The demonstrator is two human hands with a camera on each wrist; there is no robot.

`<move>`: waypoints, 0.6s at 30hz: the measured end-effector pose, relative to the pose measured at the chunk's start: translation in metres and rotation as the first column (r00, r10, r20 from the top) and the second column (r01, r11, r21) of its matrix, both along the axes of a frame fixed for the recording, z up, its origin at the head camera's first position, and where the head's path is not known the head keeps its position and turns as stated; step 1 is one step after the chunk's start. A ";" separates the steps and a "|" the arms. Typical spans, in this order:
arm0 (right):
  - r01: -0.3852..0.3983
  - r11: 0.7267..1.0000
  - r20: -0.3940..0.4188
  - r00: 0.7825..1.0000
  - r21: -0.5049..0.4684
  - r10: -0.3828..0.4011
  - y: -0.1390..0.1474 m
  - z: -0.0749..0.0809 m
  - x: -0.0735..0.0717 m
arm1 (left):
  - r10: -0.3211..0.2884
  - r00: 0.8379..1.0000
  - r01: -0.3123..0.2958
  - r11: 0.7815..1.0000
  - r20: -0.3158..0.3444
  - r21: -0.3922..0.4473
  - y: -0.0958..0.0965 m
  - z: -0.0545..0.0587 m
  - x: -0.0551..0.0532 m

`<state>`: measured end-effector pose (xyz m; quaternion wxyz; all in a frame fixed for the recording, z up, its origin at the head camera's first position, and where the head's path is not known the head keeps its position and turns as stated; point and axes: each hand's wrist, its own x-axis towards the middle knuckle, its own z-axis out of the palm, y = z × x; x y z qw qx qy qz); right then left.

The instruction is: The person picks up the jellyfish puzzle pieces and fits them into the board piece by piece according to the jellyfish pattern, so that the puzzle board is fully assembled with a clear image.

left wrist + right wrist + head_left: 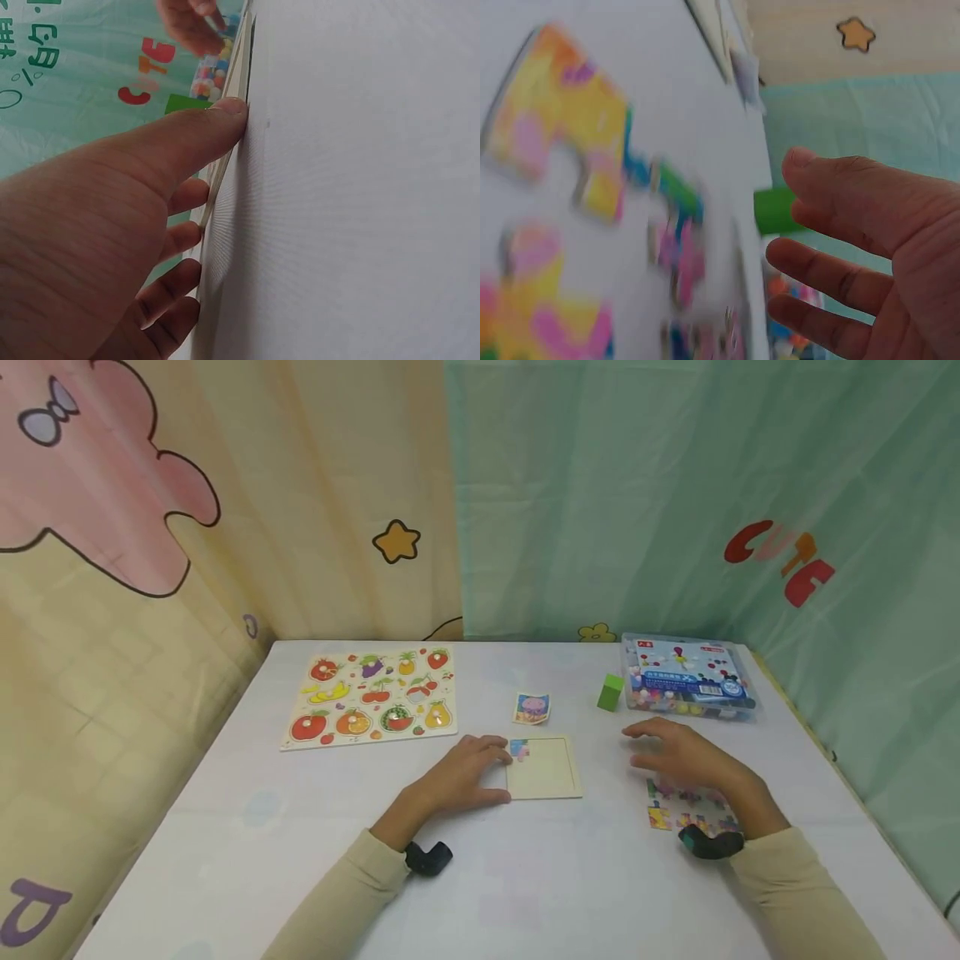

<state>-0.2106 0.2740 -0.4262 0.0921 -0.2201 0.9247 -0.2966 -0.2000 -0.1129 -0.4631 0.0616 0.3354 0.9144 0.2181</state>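
A shallow pale puzzle tray [546,772] lies flat, with joined puzzle pieces [519,748] in its far left corner. My left hand [468,777] rests at the tray's left side. In the left wrist view its thumb [229,112] touches the tray's edge, and the other fingers lie loosely along it. My right hand [686,756] hovers with spread fingers and nothing between them. Below it lie several loose puzzle pieces [660,817], some hidden by the hand and wrist. A yellow-orange piece [570,82] appears close up in the right wrist view.
Beyond the tray lies a small picture card [532,708]. A green block [611,692] stands beside a clear plastic box [690,677] at the far right. A fruit peg board [371,697] lies at the far left. Patterned curtains [600,502] hang behind the white table [525,877].
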 end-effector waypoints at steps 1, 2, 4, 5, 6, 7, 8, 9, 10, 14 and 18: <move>0.029 0.999 -0.005 1.000 0.013 -0.029 0.013 -0.002 0.004 | 0.000 1.000 0.000 1.000 0.002 -0.002 0.000 0.000 0.000; 0.051 0.998 -0.013 0.999 0.026 -0.050 0.025 -0.004 0.007 | 0.001 1.000 -0.001 1.000 0.004 -0.006 0.000 0.000 0.000; 0.078 0.996 -0.029 0.997 0.033 -0.077 0.045 -0.009 0.011 | 0.004 1.000 -0.004 1.000 0.007 -0.011 0.000 0.000 -0.001; 0.086 0.996 -0.043 0.996 0.033 -0.085 0.053 -0.012 0.012 | 0.006 1.000 -0.006 1.000 0.009 -0.013 -0.001 0.001 -0.001; 0.094 0.995 -0.054 0.994 0.035 -0.092 0.059 -0.013 0.014 | 0.006 1.000 -0.006 1.000 0.010 -0.013 -0.001 0.001 -0.001; 0.101 0.994 -0.063 0.993 0.032 -0.099 0.065 -0.015 0.015 | 0.006 1.000 -0.006 1.000 0.011 -0.011 -0.001 0.001 -0.001; 0.100 0.995 -0.074 0.992 0.028 -0.098 0.069 -0.017 0.016 | 0.003 1.000 -0.003 1.000 0.008 -0.007 -0.001 0.001 -0.001; 0.100 0.995 -0.084 0.992 0.020 -0.098 0.073 -0.018 0.016 | -0.004 1.000 0.004 1.000 0.004 0.001 0.000 0.001 -0.001; 0.097 0.995 -0.096 0.991 0.015 -0.096 0.075 -0.020 0.017 | -0.006 1.000 0.006 1.000 0.005 0.004 0.000 0.001 -0.001; 0.091 0.996 -0.140 0.986 0.001 -0.091 0.079 -0.025 0.017 | -0.012 1.000 0.012 1.000 -0.004 0.011 0.000 0.001 -0.002; 0.100 0.995 -0.138 0.986 0.003 -0.099 0.075 -0.023 0.018 | 0.000 1.000 0.000 1.000 0.009 0.007 0.000 0.000 -0.002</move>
